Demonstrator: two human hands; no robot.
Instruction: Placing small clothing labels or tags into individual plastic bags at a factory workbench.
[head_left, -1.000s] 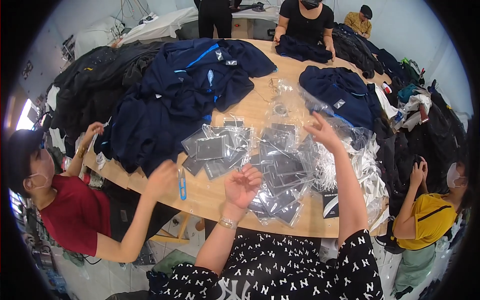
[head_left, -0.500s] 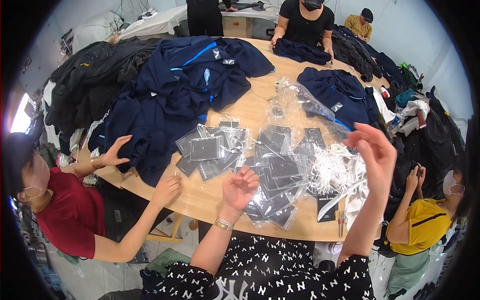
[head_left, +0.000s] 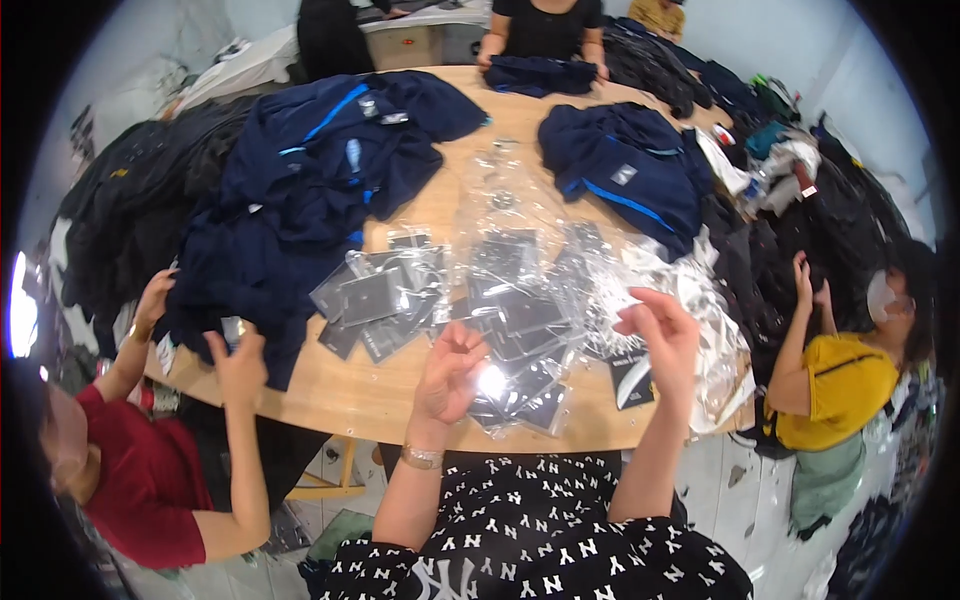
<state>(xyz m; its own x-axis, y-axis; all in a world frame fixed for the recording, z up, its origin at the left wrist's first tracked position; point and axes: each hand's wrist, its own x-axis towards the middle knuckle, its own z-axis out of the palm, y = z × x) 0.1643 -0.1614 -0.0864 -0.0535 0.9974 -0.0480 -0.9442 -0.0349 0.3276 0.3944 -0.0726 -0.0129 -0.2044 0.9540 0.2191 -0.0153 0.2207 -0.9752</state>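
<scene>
My left hand (head_left: 450, 375) is above the table's near edge, fingers curled in; a bright glare beside its fingertips hides whether anything is between them. Over the white strings, my right hand (head_left: 665, 335) has its thumb and fingers bent together; anything they pinch is too small to make out. Between and beyond my hands spreads a pile of clear plastic bags (head_left: 525, 310) with dark cards inside. More bagged dark cards (head_left: 375, 298) lie to its left. A tangle of thin white strings (head_left: 597, 318) lies just left of my right hand. A loose black card (head_left: 630, 383) rests below it.
Navy garments with blue trim (head_left: 300, 180) cover the table's left; another navy garment (head_left: 635, 170) lies at the far right. White strips (head_left: 720, 350) are heaped at right. Co-workers in red (head_left: 140, 480), yellow (head_left: 835, 380) and black (head_left: 545, 30) sit or stand around the wooden table (head_left: 400, 405).
My right hand has come down and inward from its raised place, its fingers drawing together. The view has shifted. The co-worker in red has lifted a hand off the tabletop beside the navy garment.
</scene>
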